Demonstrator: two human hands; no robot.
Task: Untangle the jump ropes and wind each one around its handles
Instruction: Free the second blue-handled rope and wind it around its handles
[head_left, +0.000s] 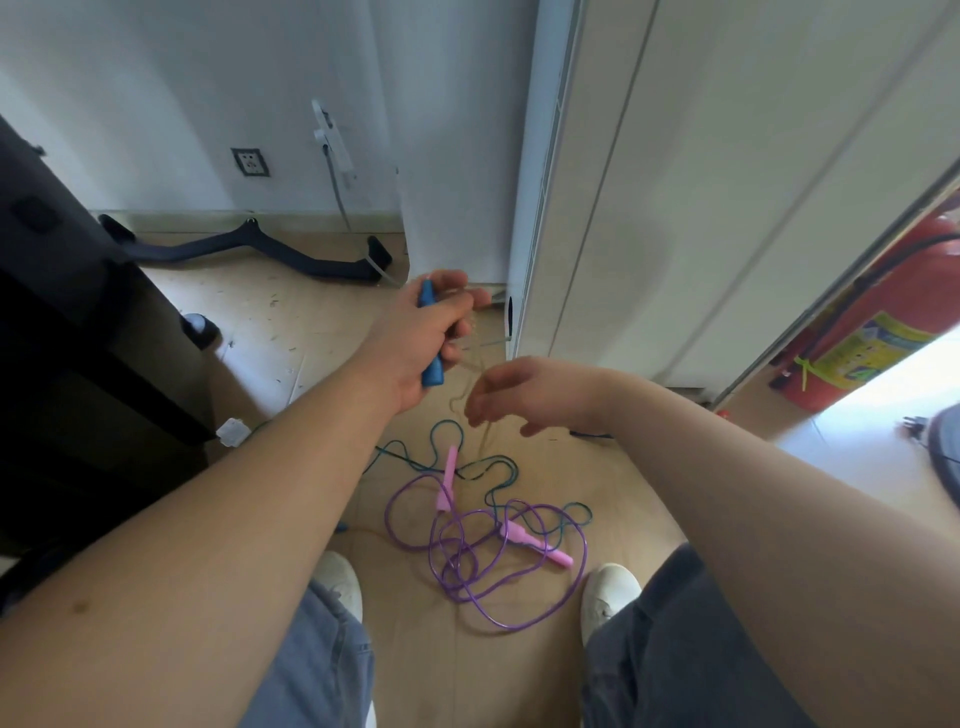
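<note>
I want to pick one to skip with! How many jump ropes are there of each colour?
Purple rope: 1
Teal rope: 1
Pale see-through rope: 1, hanging from the blue handle in the left hand
Total: 3

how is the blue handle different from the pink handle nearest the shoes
The blue handle is held up in the left hand; the pink handle lies flat on the floor. The pink handle sits in the tangled purple rope; the blue handle is raised clear of it. Both are slim handles.
</note>
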